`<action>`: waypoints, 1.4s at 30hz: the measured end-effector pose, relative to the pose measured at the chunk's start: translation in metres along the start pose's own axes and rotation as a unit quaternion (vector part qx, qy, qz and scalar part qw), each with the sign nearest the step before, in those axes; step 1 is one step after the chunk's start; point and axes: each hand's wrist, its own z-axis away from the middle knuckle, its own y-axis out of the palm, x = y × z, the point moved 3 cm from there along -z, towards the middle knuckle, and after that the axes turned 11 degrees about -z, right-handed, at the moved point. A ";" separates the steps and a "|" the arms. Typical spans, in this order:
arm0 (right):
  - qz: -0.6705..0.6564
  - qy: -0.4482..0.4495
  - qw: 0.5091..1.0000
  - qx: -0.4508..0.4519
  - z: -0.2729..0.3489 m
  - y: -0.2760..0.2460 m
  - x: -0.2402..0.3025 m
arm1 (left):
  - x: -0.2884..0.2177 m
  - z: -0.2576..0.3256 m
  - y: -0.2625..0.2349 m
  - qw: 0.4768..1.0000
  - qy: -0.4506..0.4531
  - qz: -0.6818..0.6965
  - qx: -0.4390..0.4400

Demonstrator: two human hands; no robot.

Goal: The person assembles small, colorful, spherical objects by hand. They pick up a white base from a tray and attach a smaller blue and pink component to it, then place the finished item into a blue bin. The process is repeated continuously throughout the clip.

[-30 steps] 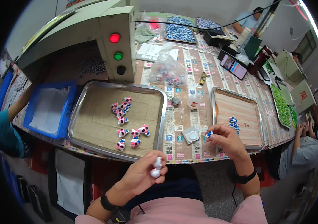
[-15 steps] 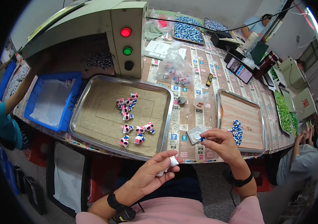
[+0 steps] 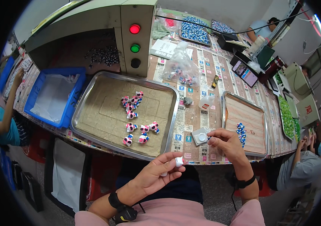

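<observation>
presently, head view. left hand (image 3: 160,171): fingers curled, gripping a white figurine (image 3: 179,162) between thumb and fingertips; a second white shape shows lower in the palm, mostly hidden. right hand (image 3: 226,143): thumb and forefinger pinched on a small blue piece (image 3: 209,138), largely covered.

containers:
- large metal tray (image 3: 92,101), ahead and left of the left hand: pink-and-white figurines (image 3: 131,127), one tight cluster, others set nearer that hand.
- smaller metal tray (image 3: 250,116), just beyond and right of the right hand: blue-and-white pieces (image 3: 241,135), heaped along its left side.
- blue bin (image 3: 69,109), far left of the left hand: white sheet (image 3: 53,96) lining.
- clear plastic bag (image 3: 183,60), well ahead, between the hands: coloured figures within, blurred by the film.
- white round dish (image 3: 202,137) on a square base, just left of the right fingertips: contents too small to tell.
</observation>
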 end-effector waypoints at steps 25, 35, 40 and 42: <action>0.331 -0.231 0.914 -0.037 -0.006 0.019 -0.001 | -0.003 0.005 0.005 0.997 0.041 -0.068 0.013; 0.083 -0.144 0.985 0.047 0.040 0.056 0.020 | 0.007 -0.006 0.005 0.993 0.039 -0.102 -0.051; 0.044 -0.118 0.990 0.057 0.045 0.060 0.012 | 0.006 -0.006 0.011 0.991 0.038 -0.117 -0.049; 0.057 -0.104 0.992 0.054 0.045 0.060 0.012 | 0.006 -0.006 0.012 0.990 0.040 -0.123 -0.052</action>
